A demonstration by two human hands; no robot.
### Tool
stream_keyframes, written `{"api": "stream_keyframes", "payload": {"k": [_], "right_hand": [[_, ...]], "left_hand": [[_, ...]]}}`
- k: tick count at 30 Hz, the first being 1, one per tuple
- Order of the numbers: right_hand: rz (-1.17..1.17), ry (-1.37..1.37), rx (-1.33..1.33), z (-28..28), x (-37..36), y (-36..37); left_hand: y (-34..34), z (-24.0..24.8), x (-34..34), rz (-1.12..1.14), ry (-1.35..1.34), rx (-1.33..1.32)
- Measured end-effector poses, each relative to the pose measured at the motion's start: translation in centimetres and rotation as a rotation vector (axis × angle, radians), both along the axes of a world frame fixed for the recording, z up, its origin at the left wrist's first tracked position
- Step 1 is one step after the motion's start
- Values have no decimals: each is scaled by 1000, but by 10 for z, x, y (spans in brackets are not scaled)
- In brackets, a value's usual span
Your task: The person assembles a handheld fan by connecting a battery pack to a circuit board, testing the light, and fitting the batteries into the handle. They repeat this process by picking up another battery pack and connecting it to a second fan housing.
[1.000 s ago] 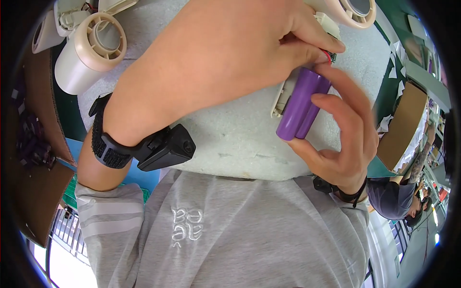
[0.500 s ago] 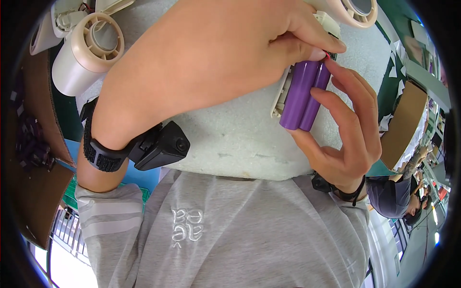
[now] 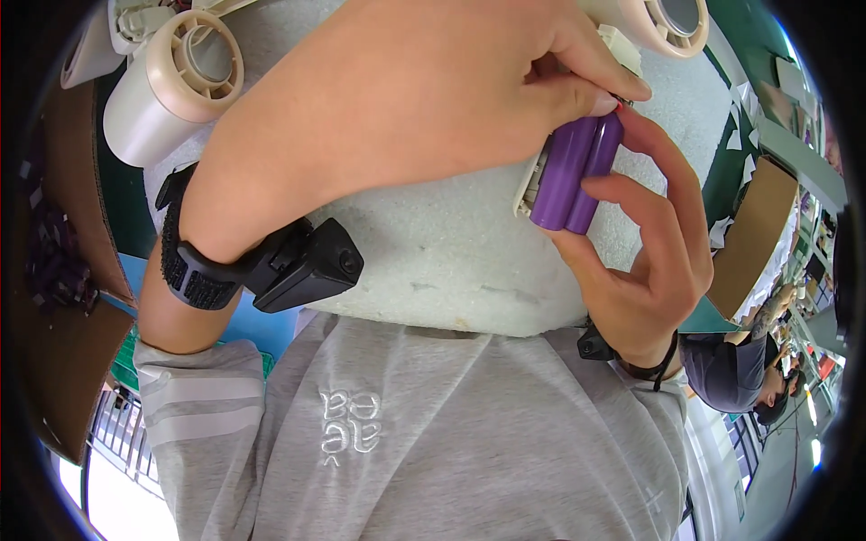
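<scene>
Two purple cylindrical battery cells (image 3: 566,176) lie side by side along an off-white plastic housing part (image 3: 524,197). My right hand (image 3: 657,243) grips the cells, thumb at their near end and one fingertip against their right side. Its index fingertip reaches the far end, by a short red wire (image 3: 621,106). My left hand (image 3: 451,99) comes across from the left, its thumb and index finger closed at that wire. The fingers partly cover the wire and the cells' far ends.
A white cylindrical housing (image 3: 153,117) with a spoked ring stands at left, and a similar one (image 3: 663,22) at upper right. White foam (image 3: 433,261) covers the work surface. Cardboard boxes (image 3: 753,239) flank it. Another person (image 3: 729,370) is at far right.
The whole view has shifted slightly. Both hands keep their hold, with the cells and wire between them; their near end appears a little higher in the picture.
</scene>
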State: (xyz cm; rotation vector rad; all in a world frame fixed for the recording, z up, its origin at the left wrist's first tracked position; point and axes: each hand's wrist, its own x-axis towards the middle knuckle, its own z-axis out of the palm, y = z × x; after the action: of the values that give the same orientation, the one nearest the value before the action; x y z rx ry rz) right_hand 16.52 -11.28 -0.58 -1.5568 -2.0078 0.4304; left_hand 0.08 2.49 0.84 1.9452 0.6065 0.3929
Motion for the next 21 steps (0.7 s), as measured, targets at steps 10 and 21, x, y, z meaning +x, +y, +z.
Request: {"api": "stream_keyframes", "payload": {"k": [10, 21], "right_hand": [[-22, 160, -131, -3, -1, -1], [-65, 92, -271, -2, 0, 15]], "left_hand": [[-9, -15, -7, 8, -115, -6], [-11, -19, 1, 68, -70, -17]]}}
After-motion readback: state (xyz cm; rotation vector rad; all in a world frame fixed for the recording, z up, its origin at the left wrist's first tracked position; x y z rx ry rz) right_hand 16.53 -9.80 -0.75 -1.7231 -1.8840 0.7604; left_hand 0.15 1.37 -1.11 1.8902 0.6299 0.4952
